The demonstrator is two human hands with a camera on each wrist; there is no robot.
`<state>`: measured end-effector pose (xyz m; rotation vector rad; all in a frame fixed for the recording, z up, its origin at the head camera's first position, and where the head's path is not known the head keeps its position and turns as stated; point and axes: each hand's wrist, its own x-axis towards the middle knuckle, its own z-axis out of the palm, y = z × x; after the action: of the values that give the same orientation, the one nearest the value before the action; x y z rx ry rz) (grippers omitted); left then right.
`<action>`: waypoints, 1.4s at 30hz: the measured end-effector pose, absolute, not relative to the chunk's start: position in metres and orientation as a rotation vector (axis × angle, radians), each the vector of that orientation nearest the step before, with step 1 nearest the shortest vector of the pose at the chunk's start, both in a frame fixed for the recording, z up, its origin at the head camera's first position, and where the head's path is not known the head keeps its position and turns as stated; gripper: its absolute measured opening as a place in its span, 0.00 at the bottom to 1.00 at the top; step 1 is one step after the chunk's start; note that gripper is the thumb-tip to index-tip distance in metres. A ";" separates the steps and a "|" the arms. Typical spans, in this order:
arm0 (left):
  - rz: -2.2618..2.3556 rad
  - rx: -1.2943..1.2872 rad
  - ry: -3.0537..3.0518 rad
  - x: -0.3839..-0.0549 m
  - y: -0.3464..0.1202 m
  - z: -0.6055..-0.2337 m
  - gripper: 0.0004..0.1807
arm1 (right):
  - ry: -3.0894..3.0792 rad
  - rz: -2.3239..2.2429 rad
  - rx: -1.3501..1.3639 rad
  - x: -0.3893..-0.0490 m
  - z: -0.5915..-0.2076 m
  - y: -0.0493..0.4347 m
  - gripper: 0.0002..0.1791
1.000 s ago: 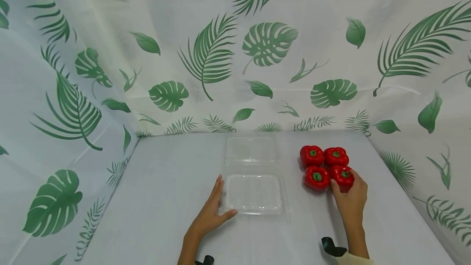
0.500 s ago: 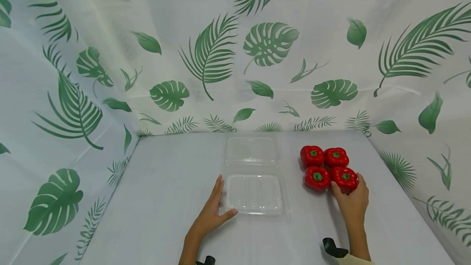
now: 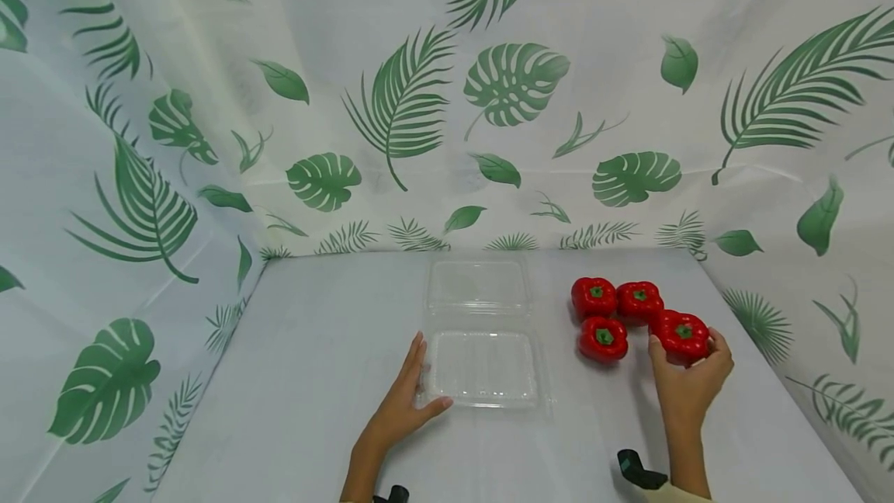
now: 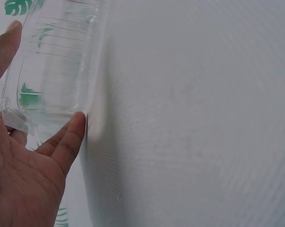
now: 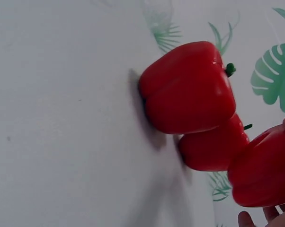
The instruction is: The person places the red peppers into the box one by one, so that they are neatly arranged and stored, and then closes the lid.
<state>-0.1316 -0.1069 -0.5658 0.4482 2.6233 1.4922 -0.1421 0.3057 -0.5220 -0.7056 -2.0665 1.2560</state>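
Note:
My right hand point(image 3: 687, 393) grips a red bell pepper point(image 3: 677, 334) by its sides, the thumb on the left and the fingers on the right. In the right wrist view the held pepper point(image 5: 264, 171) is raised off the table. Three more red bell peppers stand to its left and behind, among them the near-left pepper point(image 3: 602, 340). Left of them lies a clear plastic clamshell container point(image 3: 482, 369), its lid point(image 3: 478, 286) folded back. With fingers extended, my left hand point(image 3: 403, 407) rests against the container's left side; the left wrist view shows fingertips point(image 4: 77, 122) at its edge.
The two back peppers, at left point(image 3: 594, 298) and right point(image 3: 639, 302), sit close together. A white table point(image 3: 300, 379) carries everything. Leaf-printed curtains point(image 3: 391, 200) rise behind it and along both sides.
My right hand has taken the near-right pepper and moved it up and to the right, away from the others. My left hand and the container have stayed in place.

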 end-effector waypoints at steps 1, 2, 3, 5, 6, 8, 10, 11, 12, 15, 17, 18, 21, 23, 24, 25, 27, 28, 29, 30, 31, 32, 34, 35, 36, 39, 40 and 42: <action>1.489 0.445 2.625 -0.132 -0.107 -0.566 0.56 | -2.043 1.261 -0.699 -0.142 -0.519 0.305 0.46; 1.488 0.443 2.626 -0.132 -0.107 -0.566 0.56 | -2.023 1.265 -0.691 -0.142 -0.516 0.305 0.46; 1.488 0.440 2.625 -0.132 -0.107 -0.566 0.56 | -2.003 1.272 -0.681 -0.142 -0.513 0.304 0.46; 1.493 0.429 2.618 -0.132 -0.108 -0.566 0.56 | -1.969 1.289 -0.651 -0.143 -0.508 0.303 0.46; 1.491 0.433 2.619 -0.132 -0.108 -0.566 0.56 | -1.954 1.300 -0.638 -0.143 -0.506 0.302 0.46; 1.489 0.424 2.617 -0.132 -0.108 -0.566 0.56 | -1.929 1.328 -0.604 -0.143 -0.501 0.299 0.46; 1.486 0.419 2.615 -0.133 -0.108 -0.565 0.56 | -1.921 1.347 -0.562 -0.142 -0.497 0.297 0.46; 1.480 0.418 2.620 -0.133 -0.108 -0.565 0.56 | -1.926 1.347 -0.541 -0.142 -0.495 0.295 0.47; 1.476 0.418 2.624 -0.133 -0.108 -0.565 0.56 | -1.931 1.351 -0.512 -0.142 -0.493 0.294 0.47; 1.464 0.409 2.634 -0.134 -0.108 -0.565 0.56 | -1.962 1.350 -0.401 -0.142 -0.488 0.288 0.49; 1.464 0.405 2.637 -0.134 -0.108 -0.565 0.56 | -1.976 1.364 -0.336 -0.143 -0.485 0.284 0.49; 1.465 0.402 2.635 -0.134 -0.108 -0.565 0.56 | -1.976 1.378 -0.299 -0.144 -0.484 0.281 0.49; 1.469 0.397 2.627 -0.134 -0.107 -0.564 0.57 | -1.973 1.422 -0.204 -0.145 -0.481 0.273 0.49; 1.473 0.391 2.622 -0.133 -0.107 -0.564 0.57 | -1.967 1.459 -0.129 -0.146 -0.480 0.267 0.48; 1.474 0.397 2.622 -0.133 -0.107 -0.564 0.57 | -1.965 1.482 -0.092 -0.147 -0.480 0.264 0.47; 1.478 0.393 2.619 -0.133 -0.106 -0.564 0.57 | -1.970 1.501 -0.067 -0.147 -0.480 0.261 0.46; 1.488 0.383 2.608 -0.133 -0.106 -0.564 0.56 | -1.991 1.534 -0.031 -0.148 -0.481 0.255 0.44; 1.491 0.384 2.608 -0.133 -0.106 -0.565 0.56 | -2.010 1.550 -0.027 -0.148 -0.481 0.252 0.43; 1.493 0.392 2.609 -0.133 -0.106 -0.565 0.56 | -2.034 1.564 -0.028 -0.148 -0.481 0.249 0.43; 1.496 0.394 2.609 -0.133 -0.105 -0.565 0.56 | -2.063 1.577 -0.028 -0.148 -0.481 0.246 0.43; 1.498 0.386 2.606 -0.133 -0.105 -0.565 0.56 | -2.105 1.577 -0.029 -0.149 -0.482 0.243 0.42; 1.497 0.388 2.609 -0.133 -0.105 -0.565 0.56 | -2.147 1.577 -0.019 -0.149 -0.482 0.240 0.42; 1.496 0.391 2.614 -0.132 -0.105 -0.565 0.56 | -2.237 1.571 0.017 -0.150 -0.484 0.235 0.43; 1.497 0.394 2.615 -0.132 -0.105 -0.565 0.56 | -2.285 1.556 0.044 -0.151 -0.485 0.232 0.44; 1.497 0.386 2.615 -0.132 -0.105 -0.565 0.56 | -2.328 1.539 0.072 -0.151 -0.487 0.229 0.44; 1.498 0.391 2.616 -0.132 -0.105 -0.565 0.56 | -2.430 1.475 0.161 -0.153 -0.492 0.221 0.45; 1.496 0.393 2.618 -0.132 -0.105 -0.566 0.56 | -2.453 1.459 0.186 -0.153 -0.494 0.217 0.45; 1.493 0.399 2.622 -0.132 -0.104 -0.566 0.57 | -2.477 1.471 0.225 -0.154 -0.497 0.211 0.45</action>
<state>-0.1322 -0.1044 -0.5662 0.3995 2.6222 1.4933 -0.1537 0.2106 -0.4971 0.2252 -2.4773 1.4707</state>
